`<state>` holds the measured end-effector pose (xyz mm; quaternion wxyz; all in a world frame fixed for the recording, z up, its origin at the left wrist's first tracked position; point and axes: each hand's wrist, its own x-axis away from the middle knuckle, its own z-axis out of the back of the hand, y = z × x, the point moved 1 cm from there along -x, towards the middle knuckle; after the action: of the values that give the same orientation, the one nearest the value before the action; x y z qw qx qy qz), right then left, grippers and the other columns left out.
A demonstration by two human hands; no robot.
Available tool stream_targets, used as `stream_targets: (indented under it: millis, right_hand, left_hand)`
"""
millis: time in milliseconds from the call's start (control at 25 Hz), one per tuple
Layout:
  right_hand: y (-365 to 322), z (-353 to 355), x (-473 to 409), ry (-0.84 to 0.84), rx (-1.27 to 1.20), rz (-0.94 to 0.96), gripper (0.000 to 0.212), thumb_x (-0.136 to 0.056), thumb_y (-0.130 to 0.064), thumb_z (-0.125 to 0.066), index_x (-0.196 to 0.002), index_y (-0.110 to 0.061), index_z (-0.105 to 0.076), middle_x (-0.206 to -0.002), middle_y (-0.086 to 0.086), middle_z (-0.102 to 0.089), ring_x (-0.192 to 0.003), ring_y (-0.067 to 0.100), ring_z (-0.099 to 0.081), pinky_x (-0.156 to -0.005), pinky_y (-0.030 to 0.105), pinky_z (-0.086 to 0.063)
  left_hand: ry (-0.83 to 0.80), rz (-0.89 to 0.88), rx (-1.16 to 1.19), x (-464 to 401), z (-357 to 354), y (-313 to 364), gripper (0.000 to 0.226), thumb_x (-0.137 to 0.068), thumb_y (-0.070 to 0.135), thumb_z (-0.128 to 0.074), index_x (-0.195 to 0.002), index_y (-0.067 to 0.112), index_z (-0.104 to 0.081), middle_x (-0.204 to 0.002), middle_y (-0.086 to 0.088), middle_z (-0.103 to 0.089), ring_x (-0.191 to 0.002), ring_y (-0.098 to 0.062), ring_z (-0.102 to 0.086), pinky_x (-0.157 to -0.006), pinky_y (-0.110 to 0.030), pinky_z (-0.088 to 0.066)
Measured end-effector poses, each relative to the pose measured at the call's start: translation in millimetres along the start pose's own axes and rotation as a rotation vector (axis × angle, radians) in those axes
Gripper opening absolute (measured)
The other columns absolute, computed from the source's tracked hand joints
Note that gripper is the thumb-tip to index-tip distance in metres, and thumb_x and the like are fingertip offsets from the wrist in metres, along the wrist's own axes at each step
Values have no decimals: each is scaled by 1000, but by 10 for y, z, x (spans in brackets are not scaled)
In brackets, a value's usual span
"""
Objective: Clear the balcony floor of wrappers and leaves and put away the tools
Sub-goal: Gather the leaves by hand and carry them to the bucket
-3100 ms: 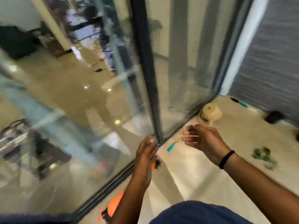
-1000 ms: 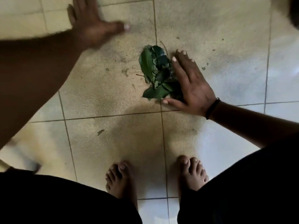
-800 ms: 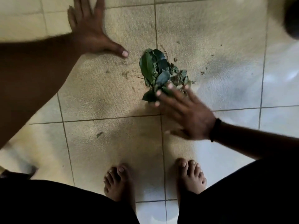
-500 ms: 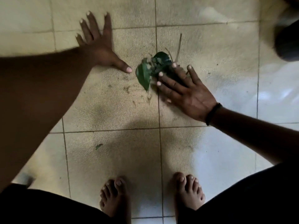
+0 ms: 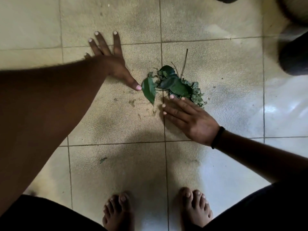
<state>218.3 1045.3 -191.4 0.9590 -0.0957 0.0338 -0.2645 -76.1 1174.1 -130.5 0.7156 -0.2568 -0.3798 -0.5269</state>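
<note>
A small heap of green leaves and thin twigs [image 5: 173, 85] lies on the beige tiled floor [image 5: 116, 117]. My left hand [image 5: 111, 60] is spread flat on the tile left of the heap, and its thumb tip touches the outermost leaf. On the near side, my right hand [image 5: 190, 120] lies flat with straight fingers whose tips reach the heap's edge. Neither hand holds anything.
My bare feet [image 5: 156, 209] stand on the tiles below the heap. A dark rounded object [image 5: 293, 59] sits at the right edge. Small leaf crumbs [image 5: 103, 160] dot the tiles around the heap.
My right hand slid back off the top of the leaves to their near edge, uncovering the heap. My left hand has stayed flat beside the leaves.
</note>
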Motion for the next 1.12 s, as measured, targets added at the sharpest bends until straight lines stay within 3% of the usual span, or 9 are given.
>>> stream_targets:
  millis: [80, 160, 320, 480, 560, 640, 760, 880, 1120]
  right_hand:
    - [-88, 75, -35, 58, -42, 46, 48, -99, -7, -60, -145, -6, -49, -157, 12, -39, -150, 38, -25, -118, 54, -30]
    - [-317, 142, -116, -20, -71, 100, 55, -100, -22, -58, -150, -8, -40, -161, 13, -31, -152, 37, -18, -121, 53, -23]
    - [-373, 316, -526, -180, 68, 73, 69, -103, -51, -28, -158, -9, -21, -166, 14, -13, -154, 38, 2, -125, 51, -1]
    - [-40, 319, -765, -238, 190, -70, 71, -102, -57, -22, -153, -11, -36, -163, 10, -26, -154, 39, 1, -124, 54, -6]
    - [105, 350, -650, -143, 157, -173, 58, -104, -46, -34, -143, -8, -51, -158, 10, -39, -153, 42, -7, -122, 56, -12]
    - [200, 404, -442, 107, 50, -251, 46, -102, -34, -49, -136, -4, -58, -154, 14, -44, -150, 43, -18, -120, 58, -20]
    - [225, 348, -64, 321, -144, -615, 77, -96, -45, -58, -151, 1, -30, -161, 30, -17, -151, 46, -10, -120, 60, -18]
    - [149, 130, 203, 321, -244, -964, 96, -95, -58, -49, -156, 5, -9, -162, 33, 0, -152, 44, 2, -120, 62, -14]
    - [140, 46, -366, 121, -251, -777, 105, -91, -72, -36, -157, 2, -3, -165, 26, 0, -154, 36, 3, -123, 56, -8]
  left_hand:
    - [7, 3, 13, 11, -1, 24, 182, -26, 75, -88, -138, 29, 48, -141, -25, 55, -133, -48, 45, -109, -76, 10]
    - [2, -8, 15, 25, -5, 12, 183, -25, 74, -89, -138, 29, 48, -141, -25, 55, -133, -48, 45, -109, -75, 11]
    - [-52, 6, -44, 5, 63, -21, 191, -16, 65, -93, -134, 25, 52, -138, -28, 56, -130, -53, 45, -110, -77, 5]
    - [-65, 36, -52, 40, 67, 13, 193, -14, 58, -96, -133, 24, 53, -137, -30, 55, -130, -54, 44, -109, -78, 5]
    - [-56, 20, -30, 51, 31, 15, 191, -20, 51, -99, -134, 25, 53, -138, -29, 56, -130, -53, 45, -107, -78, 8]
    - [-55, 19, -25, 42, 18, 10, 190, -23, 47, -100, -134, 26, 53, -138, -28, 56, -131, -51, 45, -106, -77, 9]
    - [-44, 23, 2, 35, 35, 29, 191, -22, 44, -101, -135, 27, 52, -138, -28, 56, -131, -50, 46, -106, -76, 10]
    - [-31, 14, 5, 32, 38, 27, 192, -19, 44, -101, -136, 26, 51, -139, -30, 54, -132, -51, 44, -106, -76, 10]
    - [-48, 30, -7, 38, 52, 50, 192, -20, 46, -100, -134, 26, 52, -138, -30, 54, -131, -52, 44, -106, -77, 9]
